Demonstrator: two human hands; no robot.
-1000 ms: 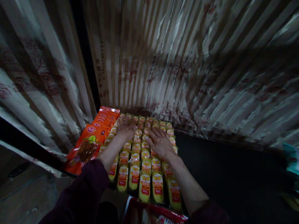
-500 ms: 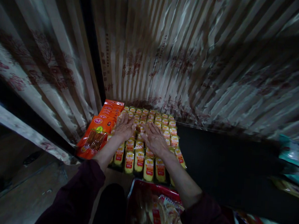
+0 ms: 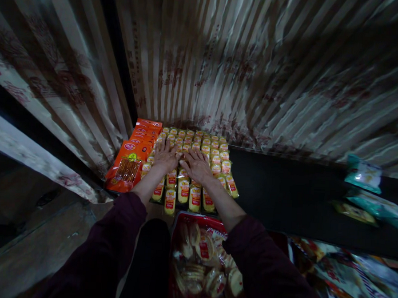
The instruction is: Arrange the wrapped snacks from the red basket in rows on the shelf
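Note:
Rows of small yellow wrapped snack cakes (image 3: 194,197) with red and orange labels lie on a black shelf. My left hand (image 3: 166,158) rests palm down on the left part of the rows, fingers spread. Beside it, my right hand (image 3: 196,166) lies flat on the middle of the cakes, its fingers apart. Neither hand grips a pack, and the cakes under both palms are hidden. To the left of the cakes, orange snack packets (image 3: 126,163) overlap in a row, close to my left wrist. One cake pack (image 3: 170,201) juts out at the front edge.
Below the shelf stands a red-rimmed box (image 3: 195,217) of round wrapped biscuits. The black shelf surface (image 3: 273,193) stretches right to teal packets (image 3: 364,173). More colourful packets (image 3: 352,277) lie at lower right. Pleated patterned curtains (image 3: 203,69) hang behind and at left.
The view has shifted, showing more of the box and the right-hand packets. Both hands stay flat on the cakes. One front cake pack now sticks out farther than its neighbours.

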